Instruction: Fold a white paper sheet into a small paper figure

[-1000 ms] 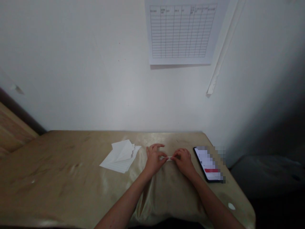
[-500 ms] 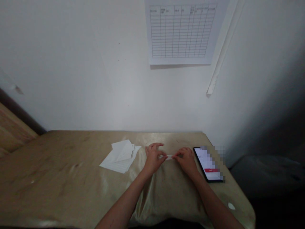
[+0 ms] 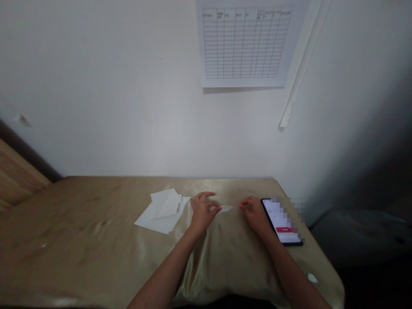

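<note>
Two left hand (image 3: 202, 211) fingertips (image 3: 217, 209) pinch a paper strip (image 3: 226, 208).

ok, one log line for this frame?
left hand: pinching paper strip | right hand: empty, beside phone | paper sheets: left of hands, on table

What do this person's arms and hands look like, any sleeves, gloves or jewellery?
Both the left forearm and the right forearm are bare down to the picture's edge; no sleeve shows. The left hand and the right hand wear no gloves. No watch, bracelet or ring can be made out in the dim light.
</note>
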A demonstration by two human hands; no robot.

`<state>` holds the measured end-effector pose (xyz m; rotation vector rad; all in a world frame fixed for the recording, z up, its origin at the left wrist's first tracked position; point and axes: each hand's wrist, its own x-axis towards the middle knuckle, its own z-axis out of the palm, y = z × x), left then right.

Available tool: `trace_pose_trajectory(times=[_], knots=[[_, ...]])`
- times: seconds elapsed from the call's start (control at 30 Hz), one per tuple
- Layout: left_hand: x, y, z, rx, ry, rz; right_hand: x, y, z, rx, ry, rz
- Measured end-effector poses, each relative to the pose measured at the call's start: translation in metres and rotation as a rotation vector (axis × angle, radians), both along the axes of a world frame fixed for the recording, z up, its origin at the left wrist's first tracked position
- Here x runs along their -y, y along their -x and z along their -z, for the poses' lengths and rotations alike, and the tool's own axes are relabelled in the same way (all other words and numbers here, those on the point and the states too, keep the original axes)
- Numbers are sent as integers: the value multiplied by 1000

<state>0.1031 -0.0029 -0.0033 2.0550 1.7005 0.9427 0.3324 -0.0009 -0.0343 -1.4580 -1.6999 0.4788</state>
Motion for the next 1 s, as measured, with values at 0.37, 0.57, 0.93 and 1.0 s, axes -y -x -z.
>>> trace_pose_trajectory(times=[0.37,0.57,0.93,1.0], knots=[[7,-11,6,-40,-50,63,8,19,-5,118,11,-137],[5,-11,9,-98,6,80,8,19,-4,176,4,-133],[7,-9,4,-178,63,178,10,20,-3,234,-14,-155],[7,-9,5,-182,54,186,11,20,-4,219,-7,-160]])
